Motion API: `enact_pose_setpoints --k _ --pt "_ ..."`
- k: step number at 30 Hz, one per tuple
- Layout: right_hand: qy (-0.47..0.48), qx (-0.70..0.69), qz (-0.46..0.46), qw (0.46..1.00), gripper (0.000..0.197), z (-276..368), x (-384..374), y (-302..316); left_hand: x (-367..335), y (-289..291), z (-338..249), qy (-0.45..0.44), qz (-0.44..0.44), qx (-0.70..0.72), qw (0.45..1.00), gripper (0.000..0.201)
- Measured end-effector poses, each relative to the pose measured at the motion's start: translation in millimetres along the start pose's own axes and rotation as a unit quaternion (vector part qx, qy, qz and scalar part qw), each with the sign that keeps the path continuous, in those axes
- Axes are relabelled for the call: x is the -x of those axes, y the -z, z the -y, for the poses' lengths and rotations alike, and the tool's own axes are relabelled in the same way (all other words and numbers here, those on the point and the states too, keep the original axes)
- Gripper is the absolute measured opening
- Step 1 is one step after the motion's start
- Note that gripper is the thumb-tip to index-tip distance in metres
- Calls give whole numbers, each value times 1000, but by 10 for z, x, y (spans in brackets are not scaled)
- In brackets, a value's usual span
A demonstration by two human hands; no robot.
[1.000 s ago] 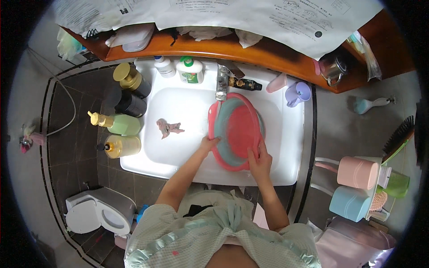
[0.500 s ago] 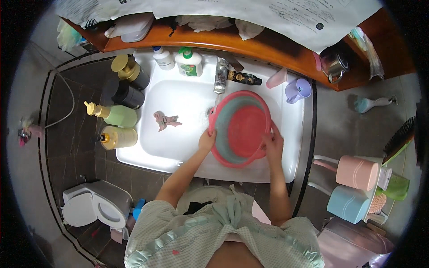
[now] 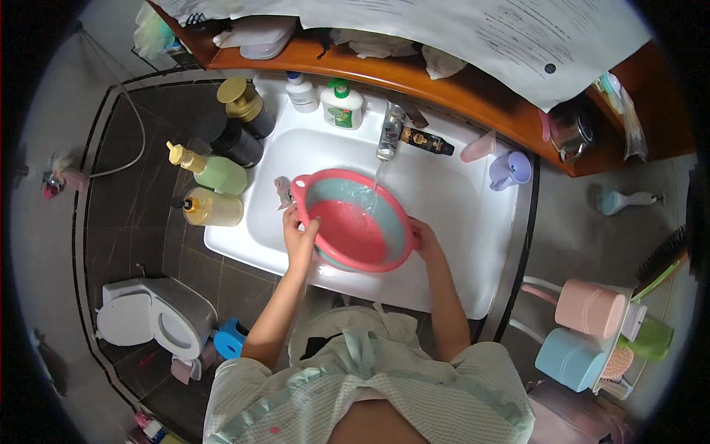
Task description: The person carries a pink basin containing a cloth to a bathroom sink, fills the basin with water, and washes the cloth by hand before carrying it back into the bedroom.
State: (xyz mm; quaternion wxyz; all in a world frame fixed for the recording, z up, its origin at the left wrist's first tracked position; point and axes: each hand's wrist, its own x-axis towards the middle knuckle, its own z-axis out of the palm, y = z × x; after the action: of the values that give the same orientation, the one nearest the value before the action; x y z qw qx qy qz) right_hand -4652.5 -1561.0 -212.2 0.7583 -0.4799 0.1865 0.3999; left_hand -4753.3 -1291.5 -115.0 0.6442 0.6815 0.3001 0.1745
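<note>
A pink and grey-green plastic basin (image 3: 347,231) is held over the white sink (image 3: 451,222), its inside facing up. My left hand (image 3: 299,240) grips its left rim, thumb on top, close to a handle with a hole. On the opposite side my right hand (image 3: 424,240) is closed round the right rim, its fingers partly hidden behind the edge. From the metal faucet (image 3: 390,133) a stream of water falls into the basin and splashes on the inner wall. A small pinkish-grey cloth (image 3: 282,191) lies in the sink, just beyond the left rim and partly covered.
Several pump bottles line the sink's left side, among them a green bottle (image 3: 222,175). A white soap bottle (image 3: 342,107) stands at the back. By the faucet lies a black tube (image 3: 427,140); a purple cup (image 3: 510,170) sits at the right corner. A wooden shelf (image 3: 355,65) runs behind.
Both hands have carried the basin left, from beside the faucet to under its stream. Water now runs into it. The basin covers part of the cloth. The whole view has shifted slightly.
</note>
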Motion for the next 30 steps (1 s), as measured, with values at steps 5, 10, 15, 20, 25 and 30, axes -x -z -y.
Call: enact_pose_setpoints --k 5,10,15,20,25,30 --pt "51 203 -22 978 39 -88 -509 -325 200 76 -280 -164 3 -201 966 37" --pt "159 175 16 972 37 63 -843 -682 358 220 -62 -186 -36 -240 952 37" --pt "245 166 23 955 35 46 -1109 -616 309 262 330 -66 -28 -131 989 42" --pt "330 171 -109 922 30 111 -994 -513 21 262 666 -35 11 -153 988 39" --pt "405 209 -182 871 30 151 -504 -333 -432 143 1188 -36 36 -212 976 41" --pt "394 369 -326 776 32 341 151 -291 -679 -285 1609 202 169 -29 964 34"
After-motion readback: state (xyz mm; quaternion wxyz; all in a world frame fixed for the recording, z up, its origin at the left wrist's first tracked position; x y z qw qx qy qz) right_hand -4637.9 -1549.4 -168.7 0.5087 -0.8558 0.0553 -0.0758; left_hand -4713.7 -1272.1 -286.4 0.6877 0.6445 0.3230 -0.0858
